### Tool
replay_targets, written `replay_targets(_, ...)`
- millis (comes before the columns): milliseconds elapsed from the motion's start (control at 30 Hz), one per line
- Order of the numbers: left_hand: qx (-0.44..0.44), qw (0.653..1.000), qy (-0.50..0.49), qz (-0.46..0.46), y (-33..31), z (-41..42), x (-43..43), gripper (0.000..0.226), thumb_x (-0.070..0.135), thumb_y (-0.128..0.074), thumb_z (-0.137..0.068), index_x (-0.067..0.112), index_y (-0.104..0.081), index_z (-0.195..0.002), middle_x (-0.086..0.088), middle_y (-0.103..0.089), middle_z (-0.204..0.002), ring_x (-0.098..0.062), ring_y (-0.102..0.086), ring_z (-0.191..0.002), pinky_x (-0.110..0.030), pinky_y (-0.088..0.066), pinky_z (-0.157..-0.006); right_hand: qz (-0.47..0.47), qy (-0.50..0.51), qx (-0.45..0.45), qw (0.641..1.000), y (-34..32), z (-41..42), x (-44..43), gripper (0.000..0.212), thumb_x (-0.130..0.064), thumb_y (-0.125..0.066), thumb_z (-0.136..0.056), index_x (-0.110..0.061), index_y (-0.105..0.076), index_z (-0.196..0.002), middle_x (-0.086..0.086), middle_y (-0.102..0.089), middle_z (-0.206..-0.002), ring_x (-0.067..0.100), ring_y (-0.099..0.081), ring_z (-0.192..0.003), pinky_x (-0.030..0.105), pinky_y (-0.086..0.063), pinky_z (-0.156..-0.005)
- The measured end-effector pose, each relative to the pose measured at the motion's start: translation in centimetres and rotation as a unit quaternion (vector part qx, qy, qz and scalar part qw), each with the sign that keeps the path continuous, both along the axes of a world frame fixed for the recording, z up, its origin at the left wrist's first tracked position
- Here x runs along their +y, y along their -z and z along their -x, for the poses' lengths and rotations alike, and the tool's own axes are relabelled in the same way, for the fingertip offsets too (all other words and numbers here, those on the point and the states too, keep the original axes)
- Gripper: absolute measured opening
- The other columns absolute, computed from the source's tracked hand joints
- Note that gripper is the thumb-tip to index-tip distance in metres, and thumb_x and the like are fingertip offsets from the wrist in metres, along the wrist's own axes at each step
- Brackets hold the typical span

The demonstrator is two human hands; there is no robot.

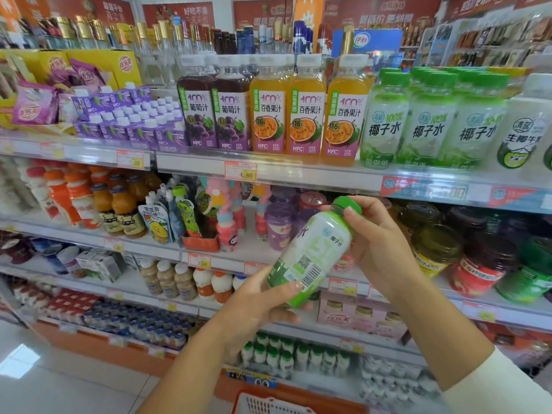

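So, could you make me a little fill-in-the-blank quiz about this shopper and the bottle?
The right hand holds the bottle near its ____ cap.
The left hand grips the bottle's lower end, beside the printed ____.
The price tag under the juice bottles reads ____.
Missing words: green; barcode; 4.80.

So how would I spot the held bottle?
Find the shelf of juice bottles. Just below it, the left hand and right hand hold one tilted white bottle with a green cap. Its shelved twins stand upright; this one shows its barcode.
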State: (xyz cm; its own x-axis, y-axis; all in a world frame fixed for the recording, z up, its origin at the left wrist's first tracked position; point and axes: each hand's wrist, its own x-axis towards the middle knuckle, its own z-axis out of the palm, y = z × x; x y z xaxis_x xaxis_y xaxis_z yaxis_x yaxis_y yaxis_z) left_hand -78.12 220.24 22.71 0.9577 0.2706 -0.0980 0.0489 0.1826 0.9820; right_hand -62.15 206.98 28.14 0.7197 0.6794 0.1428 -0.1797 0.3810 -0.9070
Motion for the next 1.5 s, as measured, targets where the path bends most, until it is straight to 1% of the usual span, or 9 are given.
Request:
replay_targets(100,-0.002,0.989,-0.05,-0.137,0.0,-0.4,-0.7,0.048,0.026,-0.082,-0.08,0.031,-0.059,-0.122,0.008,-0.073,-0.11,-0.014,-0.069,-0.101,-0.026,-0.057,-0.081,0.026,0.008,-0.005,1.0,0.2,-0.2,0.0,0.015,-0.015,-0.055,-0.094,-0.018,-0.059,-0.108,0.01,-0.071,-0.11,0.024,-0.067,-0.09,0.039,-0.054,-0.069)
replay_targets(267,-0.008,0.929,-0.172,-0.328,1.1,-1.1,-1.3,0.073,0.042,-0.085,-0.073,0.05,-0.043,-0.132,0.024,-0.062,-0.116,0.007,-0.061,-0.102,-0.021,-0.056,-0.083,0.104,0.104,-0.027,0.989,0.5,-0.7,0.1,0.014,-0.022,-0.068,-0.089,-0.02,-0.061,-0.102,0.007,-0.072,-0.105,0.03,-0.07,-0.092,0.059,-0.053,-0.081)
replay_targets(567,-0.007,0.901,-0.185,-0.391,2.5,-1.8,-1.5,0.083,0.064,-0.075,-0.064,0.055,-0.034,-0.136,0.026,-0.057,-0.122,-0.002,-0.058,-0.11,-0.032,-0.056,-0.086,0.118,0.075,-0.004,0.99,0.3,-1.3,-0.9,0.016,-0.017,-0.065,-0.091,-0.015,-0.058,-0.105,0.007,-0.071,-0.096,0.021,-0.07,-0.074,0.047,-0.052,-0.073)
replay_targets(733,-0.051,0.879,-0.184,-0.437,0.7,-3.6,-1.5,0.081,0.054,-0.082,-0.068,0.057,-0.031,-0.131,0.029,-0.052,-0.123,0.004,-0.055,-0.108,-0.023,-0.054,-0.084,0.174,0.079,-0.089,0.978,-4.2,-2.2,-2.2,0.027,-0.015,-0.073,-0.083,-0.015,-0.059,-0.106,0.009,-0.074,-0.097,0.031,-0.073,-0.081,0.048,-0.061,-0.07)
replay_targets(900,-0.111,0.83,-0.109,-0.535,-5.3,-7.3,-1.2,0.089,0.084,-0.059,-0.064,0.07,0.001,-0.128,0.049,-0.024,-0.13,0.019,-0.032,-0.118,-0.004,-0.031,-0.091,0.137,0.093,-0.189,0.968,-11.7,-3.7,-4.5,0.036,-0.012,-0.075,-0.071,-0.014,-0.061,-0.104,0.006,-0.075,-0.095,0.023,-0.074,-0.077,0.037,-0.06,-0.059)
replay_targets(1033,-0.139,0.741,-0.123,-0.646,-11.8,-10.8,0.1,0.094,0.083,-0.047,-0.075,0.05,0.0,-0.149,0.036,-0.009,-0.148,0.011,-0.008,-0.138,-0.019,-0.006,-0.114,0.103,0.135,-0.304,0.937,-19.5,-6.4,-6.9,0.036,-0.014,-0.072,-0.067,-0.018,-0.063,-0.102,0.001,-0.076,-0.09,0.015,-0.072,-0.072,0.024,-0.056,-0.052)
replay_targets(1233,-0.182,0.602,-0.204,-0.75,-19.8,-18.2,2.3,0.064,0.053,-0.05,-0.095,0.027,-0.031,-0.15,0.006,-0.03,-0.157,-0.012,-0.022,-0.146,-0.031,-0.01,-0.119,0.088,0.206,-0.416,0.882,-28.3,-12.4,-6.8,0.028,-0.007,-0.07,-0.083,-0.019,-0.06,-0.106,0.002,-0.07,-0.092,0.011,-0.068,-0.068,0.027,-0.058,-0.055)
replay_targets(1333,-0.167,0.578,-0.207,-0.772,-21.9,-20.9,2.9,0.057,0.052,-0.045,-0.098,0.028,-0.036,-0.149,0.004,-0.03,-0.159,-0.015,-0.023,-0.148,-0.034,-0.011,-0.119,0.115,0.207,-0.446,0.863,-30.3,-15.2,-5.6,0.033,-0.009,-0.07,-0.086,-0.016,-0.057,-0.116,0.003,-0.071,-0.101,0.009,-0.069,-0.072,0.025,-0.059,-0.058)
replay_targets(1500,-0.135,0.587,-0.194,-0.775,-22.6,-23.2,4.7,0.063,0.06,-0.023,-0.099,0.029,-0.03,-0.152,0.009,-0.026,-0.16,-0.008,-0.02,-0.148,-0.028,-0.006,-0.119,0.184,0.189,-0.483,0.835,-30.6,-20.1,-2.2,0.034,-0.018,-0.073,-0.085,-0.024,-0.056,-0.114,0.0,-0.069,-0.112,0.024,-0.072,-0.09,0.04,-0.061,-0.075)
